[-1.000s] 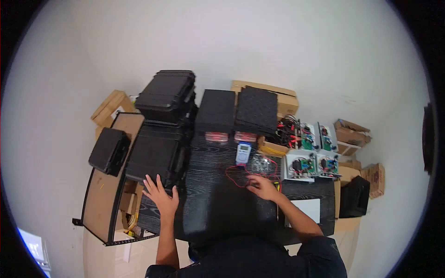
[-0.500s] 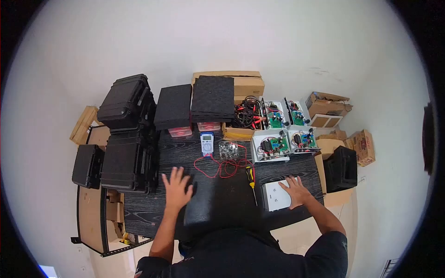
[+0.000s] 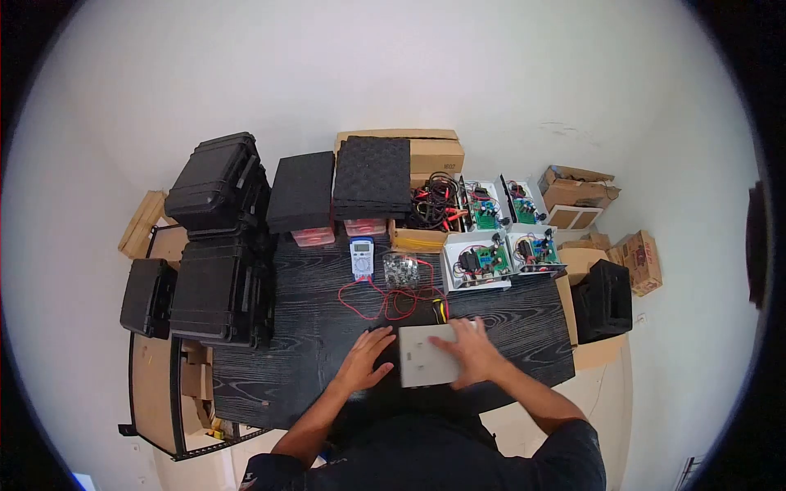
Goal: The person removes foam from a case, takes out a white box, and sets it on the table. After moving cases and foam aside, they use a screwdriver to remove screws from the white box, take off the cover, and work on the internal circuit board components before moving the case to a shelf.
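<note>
A flat light-grey box (image 3: pixel 422 358) is at the front middle of the black table, partly over a yellow and black screwdriver (image 3: pixel 440 309). My right hand (image 3: pixel 471 352) grips its right side, fingers over the top. Just left of the box is my left hand (image 3: pixel 364 362), open with fingers spread and holding nothing. Behind them lie a blue and white multimeter (image 3: pixel 363 259), its red leads (image 3: pixel 385 304) and a clear bag of small parts (image 3: pixel 401 272).
Black cases (image 3: pixel 214 286) are stacked at the left. Black foam sheets (image 3: pixel 372 176) lie on red boxes, beside a carton of cables (image 3: pixel 434 204). White housings with green circuit boards (image 3: pixel 476 262) stand at the back right. An open carton (image 3: pixel 602 352) is at the right.
The grey box has moved left with my right hand, from the table's right side to the middle, and now covers much of the screwdriver. My left hand has moved right and nearer the box.
</note>
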### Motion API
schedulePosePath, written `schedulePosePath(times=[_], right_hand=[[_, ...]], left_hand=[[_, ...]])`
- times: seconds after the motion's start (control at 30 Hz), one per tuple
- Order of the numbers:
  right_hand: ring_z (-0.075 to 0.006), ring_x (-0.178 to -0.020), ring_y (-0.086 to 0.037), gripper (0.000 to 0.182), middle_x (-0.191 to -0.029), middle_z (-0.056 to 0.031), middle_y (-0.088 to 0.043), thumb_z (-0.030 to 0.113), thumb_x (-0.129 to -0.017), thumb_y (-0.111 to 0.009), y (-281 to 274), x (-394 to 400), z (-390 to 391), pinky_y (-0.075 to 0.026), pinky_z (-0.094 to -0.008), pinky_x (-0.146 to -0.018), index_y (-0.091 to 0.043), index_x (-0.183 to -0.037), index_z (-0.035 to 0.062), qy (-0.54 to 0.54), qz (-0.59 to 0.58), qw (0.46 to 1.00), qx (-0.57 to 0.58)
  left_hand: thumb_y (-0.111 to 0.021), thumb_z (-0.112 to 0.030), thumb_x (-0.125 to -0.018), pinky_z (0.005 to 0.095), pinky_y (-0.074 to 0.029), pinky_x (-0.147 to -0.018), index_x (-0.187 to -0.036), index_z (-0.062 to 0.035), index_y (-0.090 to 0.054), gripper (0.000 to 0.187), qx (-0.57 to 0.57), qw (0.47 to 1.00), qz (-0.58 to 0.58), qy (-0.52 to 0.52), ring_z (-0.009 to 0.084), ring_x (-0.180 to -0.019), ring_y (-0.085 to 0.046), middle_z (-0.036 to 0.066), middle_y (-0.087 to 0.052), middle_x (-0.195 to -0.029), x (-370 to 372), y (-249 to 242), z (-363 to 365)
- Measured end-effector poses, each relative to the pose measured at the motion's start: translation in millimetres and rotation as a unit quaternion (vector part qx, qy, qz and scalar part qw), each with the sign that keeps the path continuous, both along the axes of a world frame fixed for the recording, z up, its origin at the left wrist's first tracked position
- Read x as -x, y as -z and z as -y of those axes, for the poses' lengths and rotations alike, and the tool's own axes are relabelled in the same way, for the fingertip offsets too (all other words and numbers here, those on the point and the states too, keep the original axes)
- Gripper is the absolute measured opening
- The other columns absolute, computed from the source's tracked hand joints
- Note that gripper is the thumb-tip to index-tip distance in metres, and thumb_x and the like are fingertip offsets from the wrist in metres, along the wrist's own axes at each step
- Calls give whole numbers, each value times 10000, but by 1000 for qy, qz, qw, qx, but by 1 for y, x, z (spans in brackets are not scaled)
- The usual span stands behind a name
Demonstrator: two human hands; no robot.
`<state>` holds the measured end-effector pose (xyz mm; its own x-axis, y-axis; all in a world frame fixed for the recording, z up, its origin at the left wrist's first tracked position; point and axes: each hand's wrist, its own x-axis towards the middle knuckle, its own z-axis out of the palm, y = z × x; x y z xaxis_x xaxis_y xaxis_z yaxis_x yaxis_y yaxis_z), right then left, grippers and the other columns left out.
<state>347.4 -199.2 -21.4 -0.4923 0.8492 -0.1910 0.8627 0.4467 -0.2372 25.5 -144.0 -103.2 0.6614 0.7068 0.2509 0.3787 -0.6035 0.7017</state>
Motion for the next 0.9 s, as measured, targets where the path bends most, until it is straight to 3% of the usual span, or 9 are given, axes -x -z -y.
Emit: schedulePosePath(times=[0.13,0.23,0.47,0.63,0.73,0.83,0.9], right_hand=[[-464,-1402,-416,1172,-1473,-271,-445,515,-491,-930,33,52,-13,-286,-714,-1120,-504,-1564,311,-33,-34,997,-64],[-490,-1398,-406,1188,-1514,-264,-421,504,-482,-938,70,69,-22,-252,-735,-1145,-498,-1569,309,-42,-84,992,-79],[-507,-1427,-384,1190,-1549,-274,-399,536,-488,-928,105,65,-27,-234,-757,-1154,-496,-1573,305,-43,-48,996,-57],[-499,-1453,-373,1199,-1581,-285,-377,585,-512,-917,113,58,-21,-210,-785,-1161,-486,-1575,234,-37,-58,995,-75],[-458,-1445,-422,947,-1572,-265,-438,487,-663,-902,124,45,-21,-285,-698,-1194,-583,-1485,140,-52,-110,986,-111],[-401,-1389,-524,583,-1471,-219,-586,327,-815,-846,150,6,-40,-407,-547,-1172,-693,-1316,70,-41,-368,926,-79],[-372,-1258,-619,421,-1309,-177,-676,243,-852,-810,152,-9,-37,-489,-474,-1080,-726,-1218,55,59,-354,918,-167]], left_hand=[[-737,-232,-923,566,-342,-1223,-1443,-33,-586,576,-10,999,29,-11,417,-1446,-472,194,-521,-1552,-1,17,-9],[-740,-225,-922,527,-376,-1204,-1410,-29,-618,540,-18,999,22,-26,413,-1423,-493,191,-560,-1514,5,39,-17],[-766,-218,-905,497,-390,-1197,-1373,-39,-644,516,-36,999,12,-19,403,-1395,-520,203,-600,-1452,-2,59,-15],[-792,-452,-875,601,-330,-1209,-1454,-74,-585,722,-93,986,-141,3,396,-1439,-472,204,-537,-1521,-17,46,-12],[-795,-644,-794,670,-279,-1210,-1557,-93,-469,995,-116,972,-205,9,424,-1482,-415,243,-448,-1589,-40,33,-2],[-789,-787,-687,703,-246,-1207,-1623,-97,-359,1240,-127,964,-230,46,469,-1508,-358,300,-379,-1615,-61,36,4],[-799,-817,-631,710,-235,-1206,-1647,-107,-312,1332,-138,953,-262,65,499,-1519,-323,333,-336,-1626,-74,33,7]])
